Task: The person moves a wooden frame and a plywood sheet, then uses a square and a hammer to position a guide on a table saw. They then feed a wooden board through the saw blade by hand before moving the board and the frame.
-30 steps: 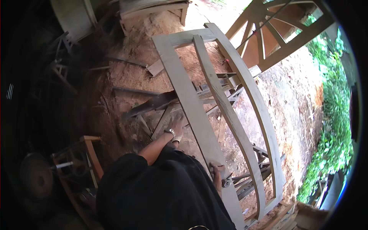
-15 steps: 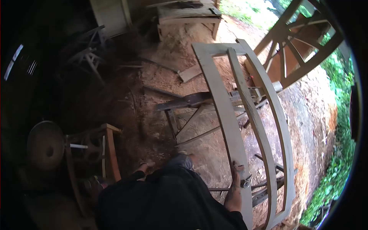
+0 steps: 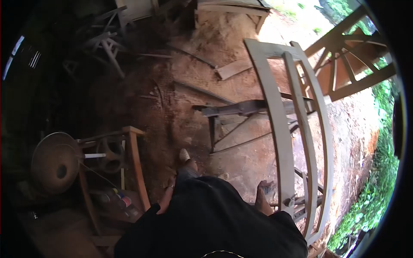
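A tall unpainted wooden frame with a long curved middle rail (image 3: 301,129) leans over a low trestle bench (image 3: 241,108) on my right. My right hand (image 3: 262,198) is beside the frame's near rail, low by my hip. Its fingers are curled around a small greyish piece that I cannot make out. My left hand (image 3: 167,194) hangs at my other side in shadow, fingers loosely stretched downward, with nothing visible in it. My dark shirt covers the bottom middle of the view, and one shoe (image 3: 184,155) shows ahead of it.
At left stands a round fan (image 3: 57,163) beside a wooden stand (image 3: 137,167) with bottles in it. A plank (image 3: 234,69) lies on the sawdust-covered floor. Farther back is a workbench (image 3: 232,9); a spoked arched frame (image 3: 344,64) leans at the upper right near greenery.
My right hand has come off the frame's near rail and drawn left toward my body. The view has shifted, so the frame and bench sit farther right.
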Motion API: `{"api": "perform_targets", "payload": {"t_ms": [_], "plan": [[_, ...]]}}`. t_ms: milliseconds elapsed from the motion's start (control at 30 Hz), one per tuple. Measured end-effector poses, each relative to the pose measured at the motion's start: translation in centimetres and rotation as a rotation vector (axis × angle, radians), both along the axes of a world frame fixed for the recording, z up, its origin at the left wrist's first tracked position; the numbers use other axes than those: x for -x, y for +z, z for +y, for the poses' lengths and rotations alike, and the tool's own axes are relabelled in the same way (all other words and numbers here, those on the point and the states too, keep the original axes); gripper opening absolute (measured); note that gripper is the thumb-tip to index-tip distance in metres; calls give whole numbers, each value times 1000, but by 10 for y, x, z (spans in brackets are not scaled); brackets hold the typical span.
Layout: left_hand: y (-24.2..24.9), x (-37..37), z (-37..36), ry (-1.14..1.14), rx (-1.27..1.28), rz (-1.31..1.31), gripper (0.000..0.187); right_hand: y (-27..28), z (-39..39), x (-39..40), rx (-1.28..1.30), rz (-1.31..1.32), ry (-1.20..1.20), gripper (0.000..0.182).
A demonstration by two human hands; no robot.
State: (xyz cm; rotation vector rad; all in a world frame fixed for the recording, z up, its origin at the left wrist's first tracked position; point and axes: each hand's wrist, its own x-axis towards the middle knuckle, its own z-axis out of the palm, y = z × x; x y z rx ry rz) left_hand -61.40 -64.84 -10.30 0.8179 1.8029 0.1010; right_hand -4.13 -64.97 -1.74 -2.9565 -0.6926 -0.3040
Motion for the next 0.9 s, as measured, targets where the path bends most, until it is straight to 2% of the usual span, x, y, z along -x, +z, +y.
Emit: {"api": "perform_targets", "payload": {"t_ms": [100, 167, 200, 233, 300, 333, 400, 433, 467, 567, 600, 633, 700, 767, 800, 833, 867, 900], "plan": [[49, 61, 8, 50, 89, -41, 49, 3, 50, 68, 386, 980, -16, 50], [86, 98, 35, 108, 103, -59, 48, -114, 47, 89, 393, 1012, 476, 47], [97, 117, 51, 117, 105, -56, 48, -54, 95, 157, 352, 1123, 36, 51], [112, 133, 70, 125, 106, -51, 47, -64, 112, 190, 241, 1190, 72, 52], [124, 180, 99, -9, 127, -5, 47, -60, 150, 247, 128, 1394, 395, 54], [124, 194, 123, 128, 203, 16, 47, -59, 172, 276, 247, 1321, 587, 54], [133, 223, 170, 262, 73, -60, 43, -58, 224, 323, 428, 1121, 923, 52], [135, 232, 202, 291, 13, -115, 42, -58, 249, 336, 412, 1170, 1002, 52], [102, 245, 221, 412, -92, -171, 36, -54, 276, 343, 394, 1213, 1072, 51], [98, 246, 284, 600, -320, -178, 34, -51, 345, 367, 399, 1281, 1151, 50], [78, 248, 296, 637, -344, -203, 32, -38, 376, 380, 388, 1263, 1189, 50], [102, 237, 315, 675, -212, -178, 30, -21, 405, 393, 383, 1245, 1233, 50], [76, 227, 323, 744, -209, -319, 23, 1, 449, 420, 350, 1220, 1245, 48], [41, 228, 320, 604, -103, -365, 22, 7, 490, 446, 283, 1213, 1169, 46], [31, 228, 318, 611, -16, -389, 14, -26, 509, 450, 255, 1305, 1143, 45], [26, 229, 324, 618, 71, -410, 6, -85, 524, 451, 225, 1396, 1116, 45], [43, 228, 326, 371, 16, -289, 14, -121, 538, 453, 197, 1486, 1086, 45], [48, 234, 330, 218, -13, -212, 15, -125, 553, 461, 140, 1453, 1014, 44]]}}
